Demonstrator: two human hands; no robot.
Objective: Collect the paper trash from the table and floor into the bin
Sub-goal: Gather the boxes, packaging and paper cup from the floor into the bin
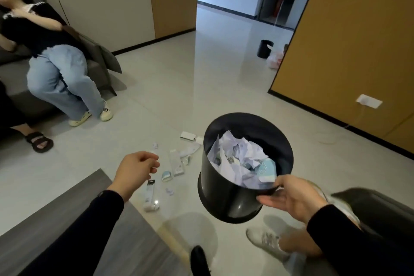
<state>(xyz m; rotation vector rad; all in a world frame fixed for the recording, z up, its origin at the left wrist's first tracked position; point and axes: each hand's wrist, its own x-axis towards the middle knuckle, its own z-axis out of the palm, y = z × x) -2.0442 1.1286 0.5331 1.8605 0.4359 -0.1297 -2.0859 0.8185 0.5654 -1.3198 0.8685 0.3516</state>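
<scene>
A grey table (74, 226) is seen at lower left. Above its corner, left of centre, the left hand (136, 168) is held over the floor (170, 87), fingers loosely curled, nothing grasped. Paper scraps (177, 163) are scattered on the floor at centre, between the hands. Right of centre, a black bin (224, 197) is held off the floor, filled with crumpled paper (237, 157). Its long axis is tilted, base toward lower left, mouth turned up toward the camera. Its near rim is gripped by the right hand (293, 197), thumb over the edge, fingers against the outer wall.
</scene>
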